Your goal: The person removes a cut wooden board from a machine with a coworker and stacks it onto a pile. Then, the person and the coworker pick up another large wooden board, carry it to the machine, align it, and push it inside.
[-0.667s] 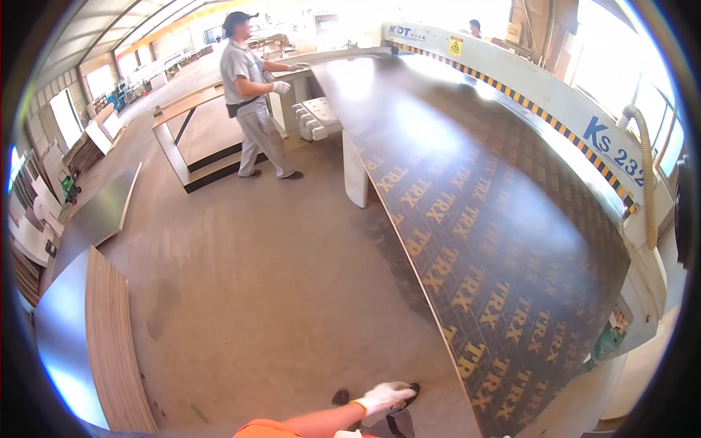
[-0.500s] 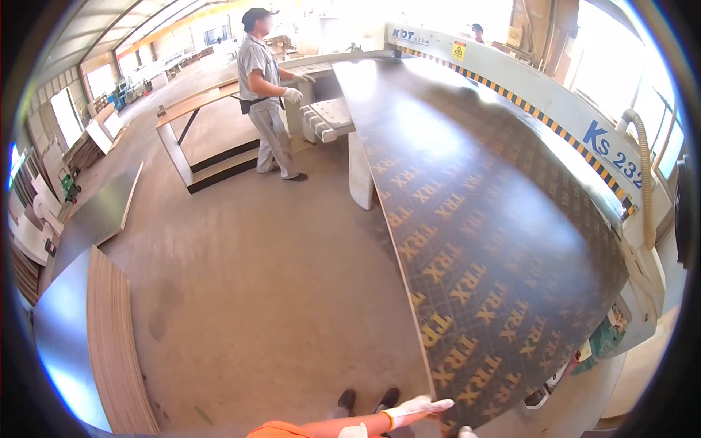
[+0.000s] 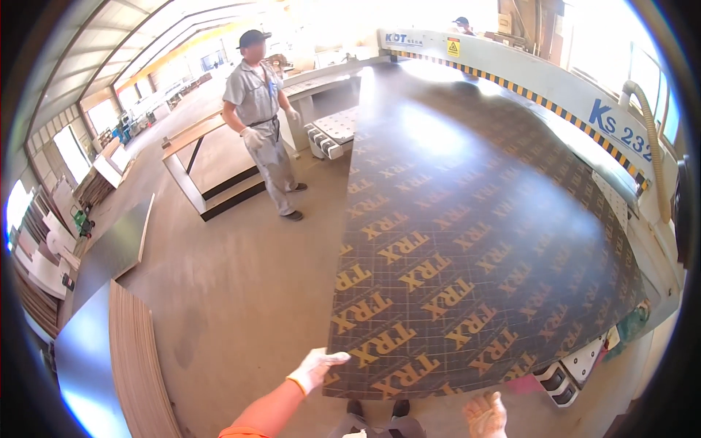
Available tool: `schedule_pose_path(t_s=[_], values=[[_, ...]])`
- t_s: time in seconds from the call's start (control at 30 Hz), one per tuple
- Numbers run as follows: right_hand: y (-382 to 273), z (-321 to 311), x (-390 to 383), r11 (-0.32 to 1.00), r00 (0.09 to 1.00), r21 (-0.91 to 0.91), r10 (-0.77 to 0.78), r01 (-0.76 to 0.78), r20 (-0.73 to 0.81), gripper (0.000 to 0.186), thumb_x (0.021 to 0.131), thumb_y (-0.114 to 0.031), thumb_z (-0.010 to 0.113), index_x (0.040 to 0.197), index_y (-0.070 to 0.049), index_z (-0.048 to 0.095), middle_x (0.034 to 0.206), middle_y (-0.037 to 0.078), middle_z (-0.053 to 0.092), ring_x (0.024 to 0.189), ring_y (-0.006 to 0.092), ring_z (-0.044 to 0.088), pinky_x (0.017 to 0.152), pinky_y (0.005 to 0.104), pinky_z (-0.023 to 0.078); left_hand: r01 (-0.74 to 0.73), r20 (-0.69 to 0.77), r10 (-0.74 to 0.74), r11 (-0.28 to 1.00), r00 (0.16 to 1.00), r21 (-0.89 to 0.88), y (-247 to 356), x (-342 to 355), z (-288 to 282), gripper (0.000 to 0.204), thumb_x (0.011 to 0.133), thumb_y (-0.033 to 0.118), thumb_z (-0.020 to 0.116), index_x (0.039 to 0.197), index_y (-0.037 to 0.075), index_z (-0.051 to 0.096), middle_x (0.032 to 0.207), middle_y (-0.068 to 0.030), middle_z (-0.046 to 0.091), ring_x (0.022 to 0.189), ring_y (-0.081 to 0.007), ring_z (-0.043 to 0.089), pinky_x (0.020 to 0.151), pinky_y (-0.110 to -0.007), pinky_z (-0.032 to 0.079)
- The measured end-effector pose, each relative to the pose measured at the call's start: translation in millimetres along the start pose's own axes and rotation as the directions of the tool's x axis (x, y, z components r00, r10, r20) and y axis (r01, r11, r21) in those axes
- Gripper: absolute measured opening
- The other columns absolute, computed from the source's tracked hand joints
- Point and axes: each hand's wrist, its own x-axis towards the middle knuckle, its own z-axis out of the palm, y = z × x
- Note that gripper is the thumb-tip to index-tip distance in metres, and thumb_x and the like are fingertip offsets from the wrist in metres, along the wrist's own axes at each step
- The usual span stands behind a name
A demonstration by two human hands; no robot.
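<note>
Overall, the large panel (image 3: 467, 248) fills the centre and right of the frame, lying flat from the upper centre down to the lower centre. Its face is dark brown, smooth and glossy, with gold lettering repeated in slanting rows and a faint grid of pale lines. A white glare marks the upper part; a bluish sheen crosses the right. The lettering reads sharpest at the near end.

The left hand (image 3: 315, 369), lower centre, pinches the panel's near left corner, thumb over the top face; its fingers beneath are hidden. The right hand (image 3: 486, 416), lower right of centre, is spread, palm up, apart from the near edge.

White worktop sections show beside the panel at upper centre (image 3: 332, 136) and lower right (image 3: 582, 363). A white machine beam (image 3: 526, 80) with a black-and-yellow striped edge spans the upper right. A co-worker in grey (image 3: 255, 98) stands upper left of centre; stacked boards (image 3: 142, 365) occupy the lower left.
</note>
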Motion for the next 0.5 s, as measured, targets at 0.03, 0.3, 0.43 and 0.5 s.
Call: schedule_pose_path(t_s=[0.03,0.3,0.43,0.5], values=[[4.9,-7.7,19.7,0.996,0.994,-0.024,-0.087,0.085,-0.063,0.062,0.107,-0.05,0.066,0.148,-0.005,0.057,0.14,0.017,0.066,0.121,0.0385,0.064,0.106,0.0521,0.052,-0.029,0.001,0.029,1.0,1.0,0.006,19.1,6.4,-28.0,0.033,0.092,0.007,0.084,0.122,-0.004,0.074,0.114,-0.0102,0.079,0.106,-0.0202,0.075,0.101,-0.033,0.056],[42.4,77.3,120.5,0.986,0.986,0.018,-0.166,0.166,-0.009,0.043,0.114,-0.045,0.046,0.127,-0.01,0.066,0.122,0.01,0.069,0.12,0.0316,0.064,0.109,0.049,0.048,-0.162,-0.313,0.23,0.96,0.922,0.229,122.7,71.3,-160.1,0.054,0.091,0.011,0.085,0.137,-0.009,0.065,0.114,-0.0128,0.076,0.101,-0.0225,0.074,0.085,-0.039,0.061],[81.2,70.3,177.5,0.985,0.981,0.005,-0.172,0.173,-0.088,0.032,0.111,-0.033,0.054,0.129,-0.008,0.066,0.122,0.012,0.072,0.115,0.0367,0.067,0.108,0.0536,0.052,-0.343,-0.279,0.243,0.848,0.929,-0.404,71.7,87.8,-180.4,0.037,0.107,0.026,0.063,0.13,-0.002,0.069,0.12,-0.0162,0.074,0.102,-0.0274,0.072,0.087,-0.042,0.061],[108.3,76.5,183.3,0.996,0.994,-0.025,-0.086,0.085,-0.073,0.027,0.108,-0.027,0.059,0.124,-0.007,0.068,0.121,0.016,0.074,0.112,0.0385,0.07,0.106,0.055,0.054,-0.508,-0.364,0.356,0.651,0.861,-0.564,-20.4,104.7,-188.4,0.056,0.109,0.048,0.05,0.143,0.004,0.058,0.139,-0.0157,0.067,0.12,-0.0325,0.067,0.099,-0.049,0.058]])
